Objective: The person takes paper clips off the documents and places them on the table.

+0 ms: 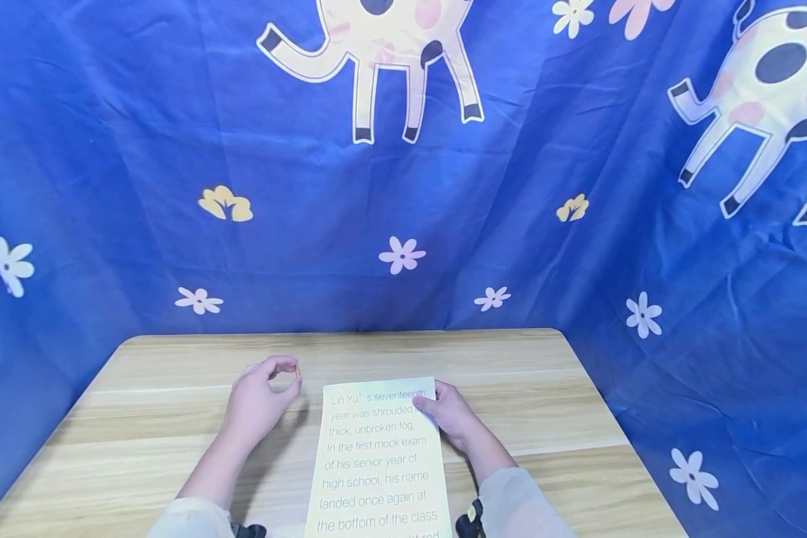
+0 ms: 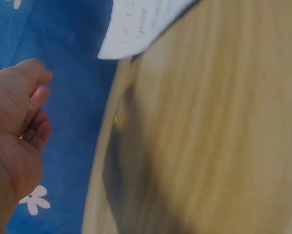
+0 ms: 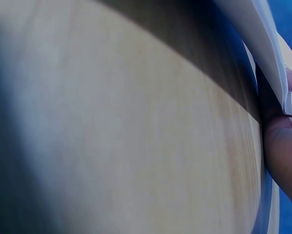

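Right hand (image 1: 452,415) grips the printed sheet (image 1: 379,463) at its upper right edge, thumb lying on the printed face and the other fingers tucked behind or under the paper; the right wrist view confirms it, with the sheet's edge (image 3: 272,63) raised off the wood and fingers (image 3: 282,141) below it. Left hand (image 1: 261,400) is just to the left of the sheet and not touching it, raised slightly over the table, thumb and forefinger closed into a ring with a tiny orange-tan speck (image 1: 298,370) at the fingertips; too small to identify. Left wrist view shows the same hand (image 2: 16,126) with fingers curled in toward the palm, blurred, and a corner of the sheet (image 2: 136,24) beyond it. Sheet itself: pale yellow, portrait, large grey print beginning "Lin Yu's seventeenth year", lying along the centre of the table with its near end running out of the head view's lower edge. Both forearms wear light sleeves (image 1: 524,508); a dark strap sits at each wrist. Wooden table (image 1: 141,418) has a light grain and rounded far corners. Blue cloth backdrop (image 1: 107,187) hangs behind and around it, printed with white flowers, yellow leaves and spotted cartoon animals.
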A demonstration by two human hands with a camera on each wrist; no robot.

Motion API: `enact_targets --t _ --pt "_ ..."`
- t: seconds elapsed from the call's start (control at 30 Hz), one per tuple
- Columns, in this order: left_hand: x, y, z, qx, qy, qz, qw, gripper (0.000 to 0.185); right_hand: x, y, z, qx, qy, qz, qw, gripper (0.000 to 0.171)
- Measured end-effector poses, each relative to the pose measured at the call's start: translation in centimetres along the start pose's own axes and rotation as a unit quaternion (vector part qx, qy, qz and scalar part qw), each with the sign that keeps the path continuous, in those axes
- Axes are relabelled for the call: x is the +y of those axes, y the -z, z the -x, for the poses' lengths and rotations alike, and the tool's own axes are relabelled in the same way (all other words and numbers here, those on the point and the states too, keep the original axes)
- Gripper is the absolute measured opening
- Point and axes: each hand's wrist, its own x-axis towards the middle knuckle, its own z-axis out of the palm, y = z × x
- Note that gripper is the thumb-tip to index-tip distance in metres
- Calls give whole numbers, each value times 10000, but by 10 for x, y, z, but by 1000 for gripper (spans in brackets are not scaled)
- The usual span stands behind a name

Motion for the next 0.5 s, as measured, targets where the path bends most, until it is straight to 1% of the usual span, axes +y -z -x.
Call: enact_targets --t 0.1,0.23,0.37,0.5 --pt "-6 0 2 -73 51 -49 9999 33 -1 0 0 20 4 16 10000 35" --pt "-13 -2 5 -353 135 -177 9991 33 -1 0 1 33 42 25 10000 33" --pt "-18 -6 8 -592 94 -321 9977 35 -2 -1 1 30 29 7 10000 33" --pt "-22 -11 10 -694 52 -458 9965 35 -2 -1 2 16 7 -8 10000 33"
